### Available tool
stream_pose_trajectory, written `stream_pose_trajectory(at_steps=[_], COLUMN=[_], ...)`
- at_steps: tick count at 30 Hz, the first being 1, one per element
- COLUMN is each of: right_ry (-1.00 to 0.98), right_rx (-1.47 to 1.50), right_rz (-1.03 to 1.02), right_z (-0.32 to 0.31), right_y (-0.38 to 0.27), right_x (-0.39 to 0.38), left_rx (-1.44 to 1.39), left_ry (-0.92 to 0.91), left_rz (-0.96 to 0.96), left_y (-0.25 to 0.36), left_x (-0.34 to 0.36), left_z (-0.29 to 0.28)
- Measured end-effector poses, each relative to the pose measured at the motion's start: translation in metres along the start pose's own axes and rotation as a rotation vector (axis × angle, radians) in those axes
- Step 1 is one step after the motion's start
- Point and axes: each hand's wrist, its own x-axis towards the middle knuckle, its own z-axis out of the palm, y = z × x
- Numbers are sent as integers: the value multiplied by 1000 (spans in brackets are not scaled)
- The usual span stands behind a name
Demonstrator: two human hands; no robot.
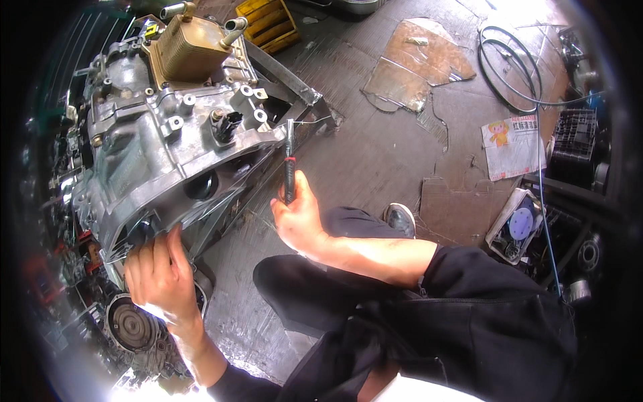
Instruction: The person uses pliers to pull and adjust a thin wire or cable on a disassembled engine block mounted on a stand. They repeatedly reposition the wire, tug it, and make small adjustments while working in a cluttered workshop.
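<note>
A cast aluminium transmission housing [147, 154] rests on a metal stand [305, 94], with a bronze-coloured cooler block [187, 50] on top and a black connector [228, 127] near its front. My right hand [298, 218] grips a chrome tool [290, 144] with a black-and-red handle, held upright beside the housing's right end; a thin wire or rod crosses its head. My left hand [157, 275] has its fingers curled at the housing's lower front edge, by some clear plastic; what they grip is hidden.
Yellow crate [268, 23] behind the stand; cardboard pieces [415, 60], a printed sheet [512, 147] and coiled hose [485, 67] on the floor. At right lie a tray with a purple disc [519, 224] and metal parts; another transmission part [130, 321] sits lower left. My knees are below.
</note>
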Motion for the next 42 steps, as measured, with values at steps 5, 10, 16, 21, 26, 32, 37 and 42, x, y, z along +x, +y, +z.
stream_pose_trajectory(at_steps=[5,10,16,21,26,32,37,42], right_ry=[-15,73,67,-4,-103,-165,-192,-499], right_rx=[-32,28,57,-118,-223,-38,-119,-436], right_rz=[-5,-100,-167,-190,-183,-23,-86,-57], right_z=[0,17,19,10,-6,-11,-29,-97], right_y=[2,21,36,22,8,2,-7,-19], right_x=[-1,2,6,2,-1,1,5,60], left_rx=[-41,-482,-612,-597,-756,-668,-699,-552], left_ry=[15,11,-30,-250,-140,-122,-108,-45], left_rz=[-32,21,224,195,260,298,246,176], left_y=[-8,51,162,189,183,184,190,204], left_x=[6,7,65,94,95,101,110,112], left_z=[-25,-7,64,100,110,113,124,128])
